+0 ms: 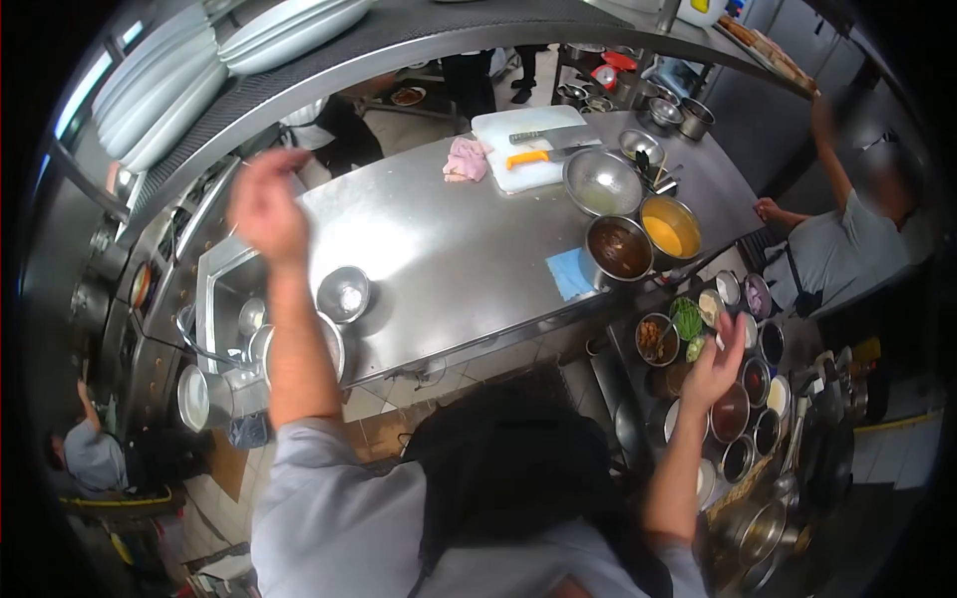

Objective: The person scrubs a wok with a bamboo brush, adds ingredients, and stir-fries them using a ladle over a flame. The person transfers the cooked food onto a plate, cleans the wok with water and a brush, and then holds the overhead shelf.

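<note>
My left hand (269,204) is raised over the left end of the steel table (429,269), blurred, with its fingers bent and nothing visible in it. Below it on the table stands an empty metal bowl (344,294). On the right, my right hand (715,369) hovers over containers of ingredients, fingers apart and holding nothing. Close to it are a bowl of brown pieces (658,340) and a container of chopped greens (687,319).
A white cutting board (528,177) bears two knives, with a pink cloth (465,159) beside it. Pots of brown sauce (620,247) and yellow liquid (671,226) stand near the right edge. Plates (289,30) fill the overhead shelf. A person (847,244) stands at right.
</note>
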